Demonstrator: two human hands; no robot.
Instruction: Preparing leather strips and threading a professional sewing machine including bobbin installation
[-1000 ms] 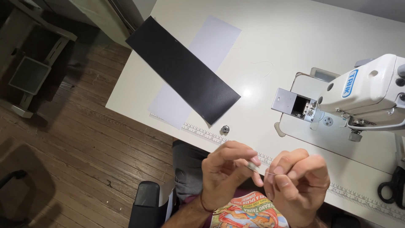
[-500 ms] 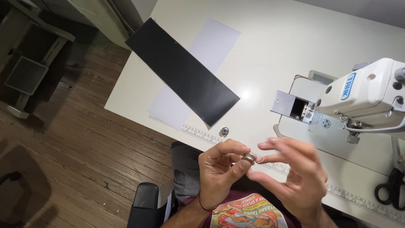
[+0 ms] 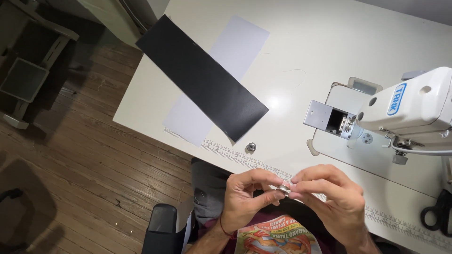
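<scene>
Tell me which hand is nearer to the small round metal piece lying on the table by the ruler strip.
Left. The left hand sits just below the round metal piece; the right hand is farther off to its right, toward the sewing machine.

Head cam, steep downward; table (image 3: 301,56) close.

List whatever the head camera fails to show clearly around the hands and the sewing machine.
- Small metal part: pinched between left hand and right hand; fingertips cover most of it, too small to identify.
- Sewing machine: right side cut off by the frame edge.
- Scissors: only the black handles show at the right edge.
- Small round metal piece on the table: too small for detail.
</scene>
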